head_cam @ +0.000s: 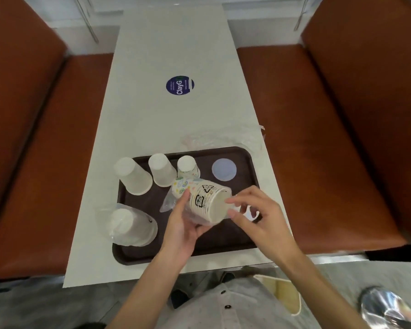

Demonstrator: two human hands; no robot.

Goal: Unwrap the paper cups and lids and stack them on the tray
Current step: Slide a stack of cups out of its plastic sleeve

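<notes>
printed cup stack [202,200]: on its side in the air, just over the middle of the tray [223,238], rims facing right, clear wrap [167,205] bunched round it with a tail off the left end
left hand [178,231]: curled round the stack from underneath, gripping cups and wrap together
right hand [259,214]: thumb and fingertips look pinched on the wrap right at the rims, other fingers loosely bent
slip risk: I reckon if the right hand yanks while the left only has slick plastic, the whole stack slides out and scatters
squash risk: squeeze harder to stop that and the paper rims probably dent
knock-over risk: the upside-down printed cups [188,166] sit just behind the held stack, with white cups [161,169] beside them and more white cups [132,176] at the far left, so a jerk could topple them
lids [224,169]: far right of the tray, further from the held stack, probably safe
wrapped white stack [128,226]: near-left edge of the tray, overhanging a bit, one nudge might tip it off
loose wrap [223,138]: on the table [176,55] behind the tray, no bother
</notes>
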